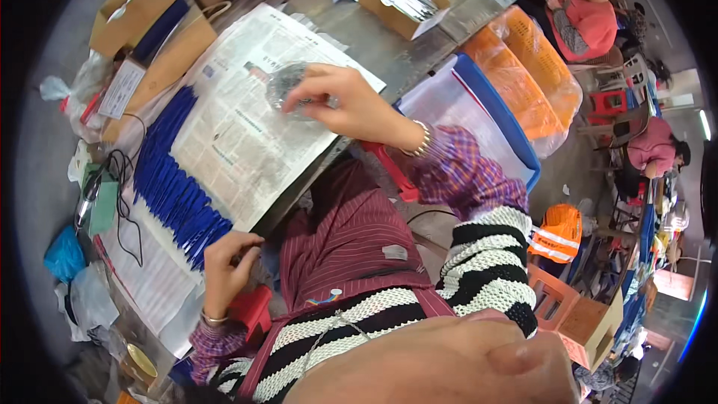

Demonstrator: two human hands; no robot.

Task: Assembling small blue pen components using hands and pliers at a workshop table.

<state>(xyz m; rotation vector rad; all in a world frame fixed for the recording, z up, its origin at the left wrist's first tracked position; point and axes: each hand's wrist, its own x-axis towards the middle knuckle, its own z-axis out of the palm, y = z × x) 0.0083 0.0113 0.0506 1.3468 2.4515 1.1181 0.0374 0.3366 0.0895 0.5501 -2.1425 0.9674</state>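
workshop floor behind, with two co-workers in pink tops point(588, 26) seated off to the right and orange crates point(523, 52) wrapped in clear plastic near the bench. grey workbench point(329, 19) tilts across the view, newspaper sheet point(224, 146) spread on it. long row of thin dark-blue strips point(168, 172) lies side by side along the newspaper's left edge, running down to the left hand point(226, 265).

left hand sits at the near end of the row, fingers curled in with thumb close to them; blue strips just beyond the knuckles, can't tell if anything is pinched. right hand point(350, 101) is over the far part of the newspaper, fingers bent, thumb and index slightly apart; can't tell if a small piece is between them. round shiny grey pile point(288, 86) lies right at and under those fingertips, partly hidden by the hand, pieces too small to make out.

cardboard box point(407, 26) of silver metal pieces stands beyond the right hand; blue tray point(464, 67) is to its right. left of the strips: corded handheld tool point(90, 191) by a green block point(102, 213), blue plastic bag point(63, 254) nearer the person.
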